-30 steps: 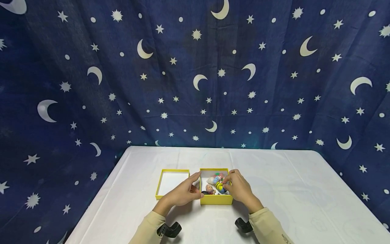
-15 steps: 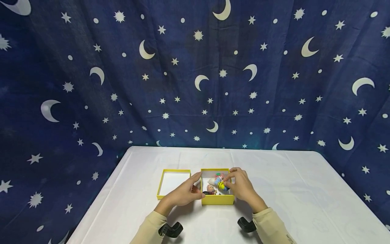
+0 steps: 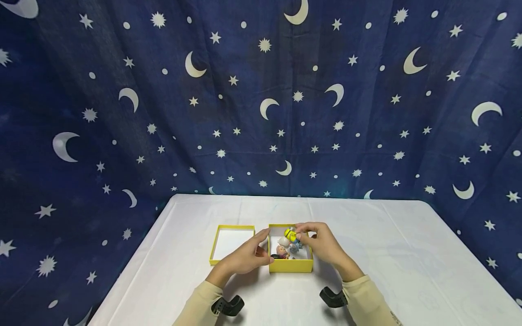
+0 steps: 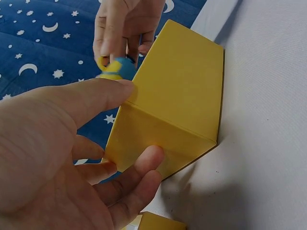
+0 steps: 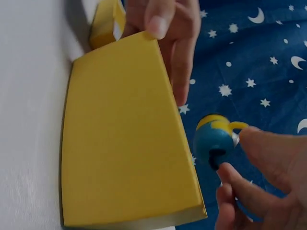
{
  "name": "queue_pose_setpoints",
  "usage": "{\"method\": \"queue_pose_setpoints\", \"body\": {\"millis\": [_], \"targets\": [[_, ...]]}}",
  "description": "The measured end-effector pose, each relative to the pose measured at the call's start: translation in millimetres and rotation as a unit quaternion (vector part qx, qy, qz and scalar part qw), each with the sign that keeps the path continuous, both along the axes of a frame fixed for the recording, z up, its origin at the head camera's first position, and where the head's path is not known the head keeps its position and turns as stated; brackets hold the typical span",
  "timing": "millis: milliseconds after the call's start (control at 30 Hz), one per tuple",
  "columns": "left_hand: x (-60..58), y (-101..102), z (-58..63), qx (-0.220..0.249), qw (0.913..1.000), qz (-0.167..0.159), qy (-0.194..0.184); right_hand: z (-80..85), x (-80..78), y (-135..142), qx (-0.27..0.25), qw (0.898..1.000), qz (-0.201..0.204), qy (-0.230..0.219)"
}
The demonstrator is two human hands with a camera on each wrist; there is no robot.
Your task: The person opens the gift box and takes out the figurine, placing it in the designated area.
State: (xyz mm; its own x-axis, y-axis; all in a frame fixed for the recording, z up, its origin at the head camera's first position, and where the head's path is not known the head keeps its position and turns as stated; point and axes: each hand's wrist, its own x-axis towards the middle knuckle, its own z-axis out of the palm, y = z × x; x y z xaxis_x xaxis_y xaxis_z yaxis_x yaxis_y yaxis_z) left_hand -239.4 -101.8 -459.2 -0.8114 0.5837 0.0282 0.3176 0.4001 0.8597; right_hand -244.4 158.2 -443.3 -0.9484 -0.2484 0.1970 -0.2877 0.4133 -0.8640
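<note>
- While the R hand [image 3: 322,244] pinches a yellow-&-blue fig. [image 3: 291,234] over the open yellow box [image 3: 291,266] (head view), the L hand [image 3: 246,259] lies spread along the box's L wall, thumb by the near corner, index by the far one.
- Head view, progress: lid [image 3: 234,245] is off, inside up, just L of the box & apart from it. Several other figs., incl. a pink-faced one [image 3: 281,251], lie in the box. Prob. midway, I'd judge: one fig. in hand, going in or coming out can't tell; lid not on, so closing up is left, if wanted.
- Head view, surface/room: white cloth [image 3: 383,244] w/ faint creases covers the table; navy curtain [image 3: 228,104] w/ pale moons & stars hangs behind & both sides.
- L wrist view: L hand's topmost digit touches the box edge, lower ones at its wall, exact contact unclear. Fig. blurred, just past the rim, under R fingers.
- R wrist view: R thumb at fig.'s yellow arm, a finger by its dark foot; L thumb on box edge.
</note>
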Motion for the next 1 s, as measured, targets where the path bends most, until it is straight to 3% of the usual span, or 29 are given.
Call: {"method": "queue_pose_setpoints", "body": {"millis": [233,467,600,800,1000], "targets": [[-0.3,0.0,0.9,0.003,1.0000,-0.005,-0.004,2.6,0.4,5.4,-0.087,0.992,0.076,-0.044],[-0.6,-0.4,0.4,0.000,1.0000,-0.003,0.001,5.6,1.9,5.4,-0.155,0.976,0.085,-0.131],[-1.2,-1.0,-0.6,-0.009,0.9999,-0.003,0.006,4.0,1.8,4.9,-0.178,0.968,0.084,-0.156],[-2.4,-1.3,-2.2,-0.021,0.9998,0.000,0.007,1.3,-0.9,2.6,-0.184,0.971,0.066,-0.138],[-2.5,-0.3,-0.9,-0.019,0.9998,-0.003,0.004,1.5,-1.9,1.6,-0.144,0.980,0.059,-0.122]]}}
